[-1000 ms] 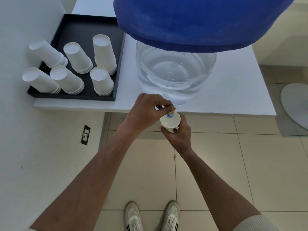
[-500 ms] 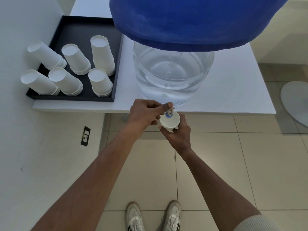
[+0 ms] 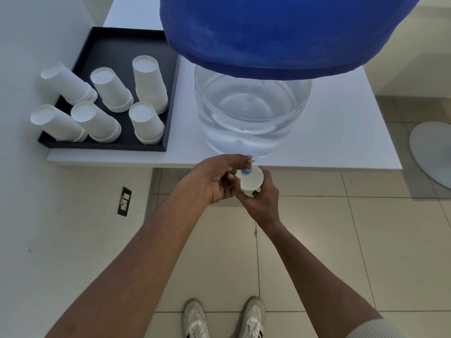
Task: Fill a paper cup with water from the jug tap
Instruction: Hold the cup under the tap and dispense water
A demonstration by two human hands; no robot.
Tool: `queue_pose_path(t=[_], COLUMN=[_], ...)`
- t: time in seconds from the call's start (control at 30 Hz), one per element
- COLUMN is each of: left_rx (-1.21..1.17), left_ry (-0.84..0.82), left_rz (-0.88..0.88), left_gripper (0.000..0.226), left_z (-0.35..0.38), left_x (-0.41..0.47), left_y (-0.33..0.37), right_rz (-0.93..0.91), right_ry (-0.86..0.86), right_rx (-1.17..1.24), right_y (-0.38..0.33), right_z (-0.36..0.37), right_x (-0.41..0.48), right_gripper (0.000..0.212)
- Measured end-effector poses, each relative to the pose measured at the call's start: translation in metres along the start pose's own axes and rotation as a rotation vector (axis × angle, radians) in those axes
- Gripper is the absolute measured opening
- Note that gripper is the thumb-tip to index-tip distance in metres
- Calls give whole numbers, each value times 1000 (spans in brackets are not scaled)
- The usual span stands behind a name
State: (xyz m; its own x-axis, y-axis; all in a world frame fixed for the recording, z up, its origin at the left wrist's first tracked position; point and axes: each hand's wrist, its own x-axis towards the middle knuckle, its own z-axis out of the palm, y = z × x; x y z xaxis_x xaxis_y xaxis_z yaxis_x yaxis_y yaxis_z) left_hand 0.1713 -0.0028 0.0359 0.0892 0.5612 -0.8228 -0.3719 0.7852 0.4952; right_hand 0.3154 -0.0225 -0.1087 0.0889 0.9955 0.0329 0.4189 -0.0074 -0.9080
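A clear water jug (image 3: 251,113) with a blue cloth cover (image 3: 280,32) stands at the front edge of a white table (image 3: 341,142). Its small tap (image 3: 246,170), blue-ringed, sticks out past the table edge. My right hand (image 3: 262,201) holds a white paper cup (image 3: 253,180) upright directly under the tap. My left hand (image 3: 217,178) pinches the tap handle with thumb and fingertips, palm turned up. Whether water is flowing cannot be made out.
A black tray (image 3: 114,50) at the table's left holds several stacks of upside-down white paper cups (image 3: 148,86). A white wall with a socket (image 3: 124,201) runs along the left. Tiled floor and my shoes (image 3: 224,318) lie below; a round grey base (image 3: 432,152) sits at right.
My left hand has rolled over from a palm-down grip on the tap to a palm-up pinch on it. The cup and my right hand stay under the tap.
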Motion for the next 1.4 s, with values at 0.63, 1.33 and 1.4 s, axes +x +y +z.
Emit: queue_pose_path(t=[0.63, 1.33, 1.4], left_rx=[223, -338, -361], left_ry=[139, 131, 123], left_rz=[475, 24, 11], left_gripper=[32, 52, 49], left_z=[-24, -27, -29], left_x=[15, 93, 93], left_y=[-63, -96, -100], right_rz=[7, 42, 47], right_ry=[-20, -48, -50], right_rx=[-4, 23, 27], right_y=[-2, -1, -2], right_z=[-6, -14, -13], right_x=[-3, -9, -9], right_gripper=[59, 60, 60])
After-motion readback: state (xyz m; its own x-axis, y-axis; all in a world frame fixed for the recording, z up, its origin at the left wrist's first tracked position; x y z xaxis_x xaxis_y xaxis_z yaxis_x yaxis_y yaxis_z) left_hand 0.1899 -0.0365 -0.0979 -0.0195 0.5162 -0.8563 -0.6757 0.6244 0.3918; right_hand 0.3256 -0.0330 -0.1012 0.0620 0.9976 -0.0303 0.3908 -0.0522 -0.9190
